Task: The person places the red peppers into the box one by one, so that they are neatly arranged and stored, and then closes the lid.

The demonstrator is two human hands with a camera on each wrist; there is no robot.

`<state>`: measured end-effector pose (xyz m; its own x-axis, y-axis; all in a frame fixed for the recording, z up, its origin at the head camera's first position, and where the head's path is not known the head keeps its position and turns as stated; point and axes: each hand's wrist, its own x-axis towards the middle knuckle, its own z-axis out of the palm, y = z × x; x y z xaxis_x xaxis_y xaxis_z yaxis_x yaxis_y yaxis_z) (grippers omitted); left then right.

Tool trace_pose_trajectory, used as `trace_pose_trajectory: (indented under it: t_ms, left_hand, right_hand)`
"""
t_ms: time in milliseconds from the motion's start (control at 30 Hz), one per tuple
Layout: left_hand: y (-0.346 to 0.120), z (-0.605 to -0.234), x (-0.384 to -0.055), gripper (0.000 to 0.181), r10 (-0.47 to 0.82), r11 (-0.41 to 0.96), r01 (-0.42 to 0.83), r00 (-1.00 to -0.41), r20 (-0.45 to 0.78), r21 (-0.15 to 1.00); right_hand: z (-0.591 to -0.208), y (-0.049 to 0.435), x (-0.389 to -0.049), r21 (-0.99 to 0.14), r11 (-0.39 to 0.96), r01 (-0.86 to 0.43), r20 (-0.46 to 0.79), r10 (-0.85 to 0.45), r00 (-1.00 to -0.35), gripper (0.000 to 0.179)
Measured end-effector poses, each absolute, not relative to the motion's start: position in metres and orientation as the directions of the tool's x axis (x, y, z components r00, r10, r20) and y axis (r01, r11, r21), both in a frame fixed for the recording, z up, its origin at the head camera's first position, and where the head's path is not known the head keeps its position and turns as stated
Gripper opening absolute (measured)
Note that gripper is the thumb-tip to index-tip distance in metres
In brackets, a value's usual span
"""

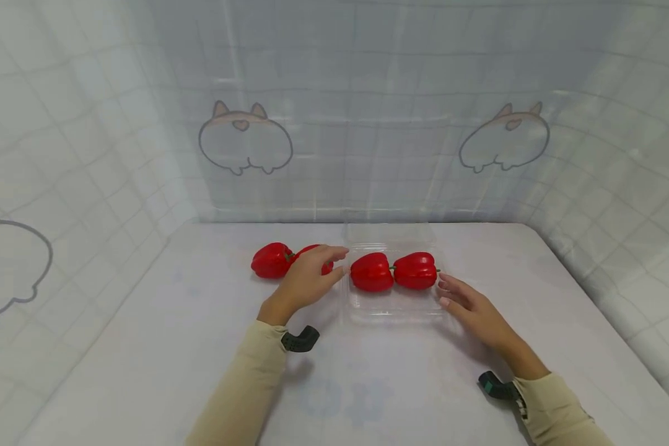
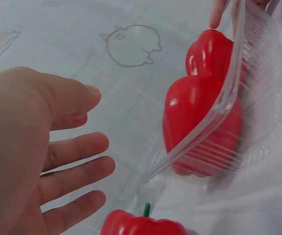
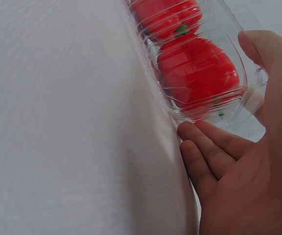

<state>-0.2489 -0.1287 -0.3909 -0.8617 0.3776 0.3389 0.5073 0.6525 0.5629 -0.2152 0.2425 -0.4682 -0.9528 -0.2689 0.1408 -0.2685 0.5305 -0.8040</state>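
Two red bell peppers, a left one (image 1: 372,272) and a right one (image 1: 415,271), lie side by side in a clear plastic box (image 1: 396,314). My left hand (image 1: 308,279) hovers just left of the box, its fingers spread and holding nothing in the left wrist view. Behind that hand, a partly hidden red pepper (image 1: 327,268) lies beside another red pepper (image 1: 270,260) on the table. My right hand (image 1: 476,314) is at the box's right end. In the right wrist view, its thumb is near the rim and its extended fingertips (image 3: 187,129) meet the lower corner.
The clear lid (image 1: 390,233) stands raised behind the box. White tiled-pattern sheeting (image 1: 368,186) with animal drawings encloses the back and sides of the white table (image 1: 201,347). A dark band-mounted device (image 1: 301,339) is on the left wrist, another (image 1: 496,385) on the right.
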Motion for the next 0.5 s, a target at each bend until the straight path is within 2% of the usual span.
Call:
trace_pose_trajectory:
  t_ms: [267,500]
  left_hand:
    - [-0.151,-0.387,-0.253,0.046,0.286,0.567,0.461,-0.887,0.361,0.683]
    - [-0.177,-0.389,-0.259,0.038,0.17,0.605,0.455,-0.875,0.453,0.653]
  right_hand:
    - [-0.464,0.244,-0.212,-0.815,0.516,-0.264,0.137,-0.272,-0.953,0.06]
    - [-0.469,0.247,-0.213,-0.792,0.543,-0.281,0.152,-0.27,-0.951,0.054]
